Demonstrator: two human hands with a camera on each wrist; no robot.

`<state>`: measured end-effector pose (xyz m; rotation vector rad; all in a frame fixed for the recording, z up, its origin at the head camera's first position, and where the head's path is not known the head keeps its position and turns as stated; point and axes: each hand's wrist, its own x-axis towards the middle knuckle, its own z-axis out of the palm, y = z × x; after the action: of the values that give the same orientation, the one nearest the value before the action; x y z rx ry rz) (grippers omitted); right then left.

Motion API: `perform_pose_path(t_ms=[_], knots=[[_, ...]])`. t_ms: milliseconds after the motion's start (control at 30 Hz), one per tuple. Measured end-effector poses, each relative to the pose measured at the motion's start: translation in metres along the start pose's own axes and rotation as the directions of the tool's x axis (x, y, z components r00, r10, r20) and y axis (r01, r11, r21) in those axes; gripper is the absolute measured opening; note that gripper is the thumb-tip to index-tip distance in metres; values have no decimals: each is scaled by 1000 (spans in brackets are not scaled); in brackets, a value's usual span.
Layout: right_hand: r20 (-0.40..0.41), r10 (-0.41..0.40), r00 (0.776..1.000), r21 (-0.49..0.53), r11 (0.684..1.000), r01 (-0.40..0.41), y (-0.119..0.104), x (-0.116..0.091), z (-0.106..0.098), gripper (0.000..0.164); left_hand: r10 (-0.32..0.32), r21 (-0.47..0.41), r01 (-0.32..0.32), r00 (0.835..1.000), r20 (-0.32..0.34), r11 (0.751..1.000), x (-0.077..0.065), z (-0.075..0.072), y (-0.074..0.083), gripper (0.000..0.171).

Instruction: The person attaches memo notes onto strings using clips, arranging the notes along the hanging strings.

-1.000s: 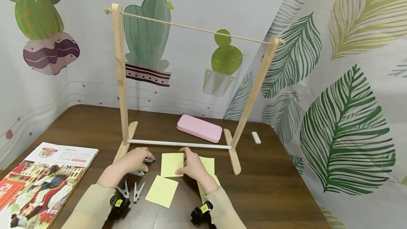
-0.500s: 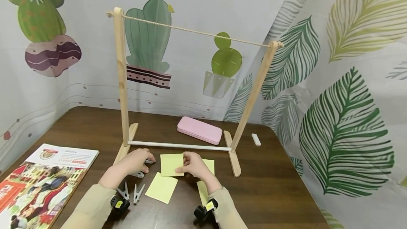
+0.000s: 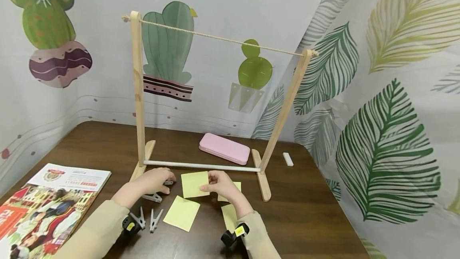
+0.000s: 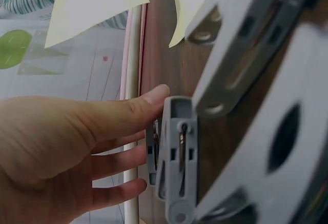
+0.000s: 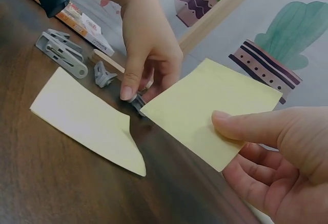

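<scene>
In the head view my right hand (image 3: 223,185) pinches a yellow sticky note (image 3: 194,184) by its right edge. The right wrist view shows the thumb on the face of the held note (image 5: 205,108), which is raised and tilted. My left hand (image 3: 154,180) grips a grey clothespin (image 4: 180,157) between thumb and fingers, low over the table. More grey clothespins lie near that hand, one (image 3: 152,197) beside it and another (image 3: 155,220) in front. One yellow note (image 3: 182,213) lies between the hands; two more, one (image 3: 230,216) nearer the front, lie partly under the right forearm.
A wooden frame (image 3: 138,91) with a rope (image 3: 223,38) across its top and a white bar (image 3: 201,166) low down stands behind the hands. Behind the bar lies a pink case (image 3: 224,149). A white block (image 3: 288,159) is at right, magazines (image 3: 54,211) at left.
My right hand has lifted the yellow note off the table and tilted it up, shifting slightly right. The left hand stays at the clothespin. The head view has tipped slightly upward.
</scene>
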<state>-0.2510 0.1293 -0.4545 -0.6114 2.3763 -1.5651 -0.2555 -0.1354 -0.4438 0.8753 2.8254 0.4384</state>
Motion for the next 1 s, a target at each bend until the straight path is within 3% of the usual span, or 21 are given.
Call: perform_pose_path(t_ms=[233, 400, 500, 600, 733, 867, 1000], knots=[[-35, 25, 999, 50, 998, -23, -5, 0, -9, 21, 52, -10, -52, 999, 16, 999, 6, -8, 0, 27], [-70, 27, 997, 98, 995, -20, -28, -10, -21, 20, 65, -9, -65, 998, 6, 998, 12, -14, 11, 27], [-100, 38, 994, 103, 994, -28, -38, -14, -28, 20, 112, -6, -112, 993, -25, 994, 18, -19, 16, 29], [-149, 43, 988, 110, 994, -27, -42, -14, -35, 21, 176, -9, -178, 980, -90, 984, 25, -26, 18, 31], [-227, 28, 973, 134, 991, 3, -41, -11, -49, 21, 256, -34, -266, 950, -181, 963, 37, -39, 20, 35], [-296, 3, 955, 164, 985, 47, -32, -4, -64, 21, 310, -48, -326, 927, -212, 944, 49, -53, 25, 34], [-385, -29, 922, 189, 976, 110, -31, -1, -78, 23, 328, -78, -353, 917, -226, 932, 59, -69, 32, 35]])
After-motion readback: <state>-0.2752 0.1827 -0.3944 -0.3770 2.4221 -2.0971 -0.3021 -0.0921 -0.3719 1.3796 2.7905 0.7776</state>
